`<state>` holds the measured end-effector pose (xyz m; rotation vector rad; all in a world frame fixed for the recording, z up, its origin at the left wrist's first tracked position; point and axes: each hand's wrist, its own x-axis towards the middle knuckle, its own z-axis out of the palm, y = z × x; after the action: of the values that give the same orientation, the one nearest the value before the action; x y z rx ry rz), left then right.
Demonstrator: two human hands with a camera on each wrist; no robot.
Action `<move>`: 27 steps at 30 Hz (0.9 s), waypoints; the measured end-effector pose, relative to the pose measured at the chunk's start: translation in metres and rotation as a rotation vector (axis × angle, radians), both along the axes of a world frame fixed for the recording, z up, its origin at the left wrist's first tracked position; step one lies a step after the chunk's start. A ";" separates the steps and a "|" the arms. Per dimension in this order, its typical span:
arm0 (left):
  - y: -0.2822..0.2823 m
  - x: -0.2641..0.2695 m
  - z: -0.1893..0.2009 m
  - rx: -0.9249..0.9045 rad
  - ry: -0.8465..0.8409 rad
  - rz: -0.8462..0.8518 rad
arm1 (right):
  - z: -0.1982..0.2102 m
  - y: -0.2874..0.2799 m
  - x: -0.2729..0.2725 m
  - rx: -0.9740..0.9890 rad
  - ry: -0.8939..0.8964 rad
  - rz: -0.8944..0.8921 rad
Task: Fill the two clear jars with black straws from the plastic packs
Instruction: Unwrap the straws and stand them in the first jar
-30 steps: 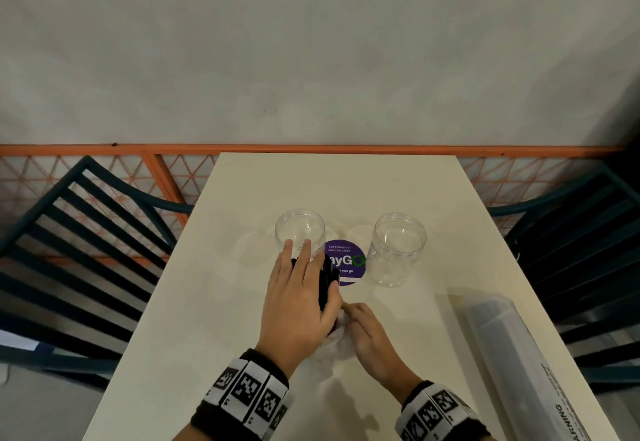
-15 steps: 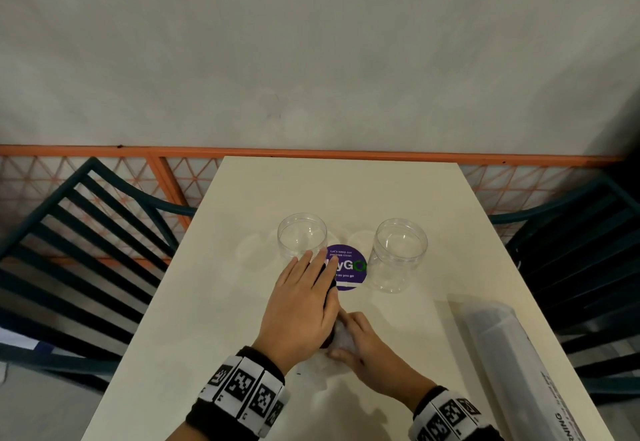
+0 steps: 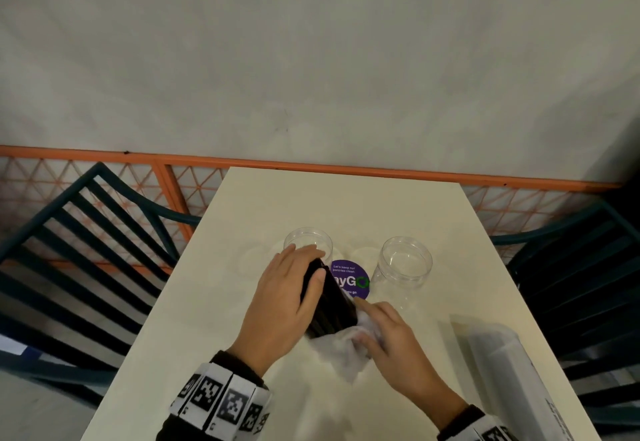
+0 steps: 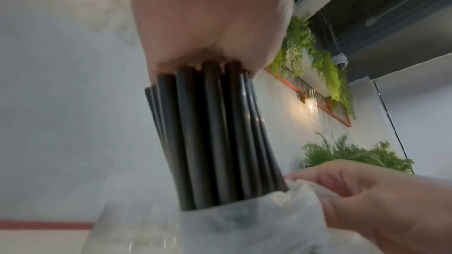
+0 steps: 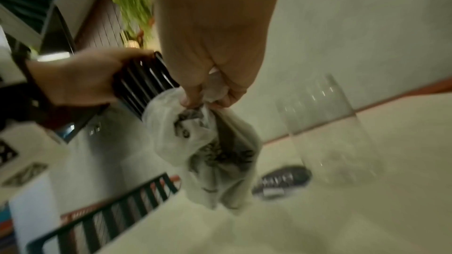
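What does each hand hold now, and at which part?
Left hand grips the black straws at their bared upper part. Right hand pinches the bunched plastic pack at its mouth.

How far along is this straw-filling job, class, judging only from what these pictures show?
Done: nothing is in the jars; the left jar and right jar stand empty. In hand: the left hand grips a bundle of black straws while the right hand pinches the plastic pack around their lower ends. Left: freeing the straws, filling both jars, and opening the second pack lying on the table.
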<state>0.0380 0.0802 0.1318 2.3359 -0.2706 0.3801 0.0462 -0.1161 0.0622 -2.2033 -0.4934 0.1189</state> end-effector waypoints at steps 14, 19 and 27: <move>0.017 0.080 0.023 0.025 0.132 0.058 | 0.098 0.007 0.099 -0.400 -0.720 -0.085; 0.009 0.105 -0.022 0.039 0.191 0.124 | 0.093 0.024 0.123 -0.459 -0.797 -0.011; 0.009 0.116 -0.075 -0.354 0.207 0.167 | 0.078 0.038 0.142 -0.473 -0.837 0.142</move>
<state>0.1538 0.0891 0.0573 2.0320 0.0879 0.2403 0.1886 -0.0786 0.1400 -2.6167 -1.1730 -0.7077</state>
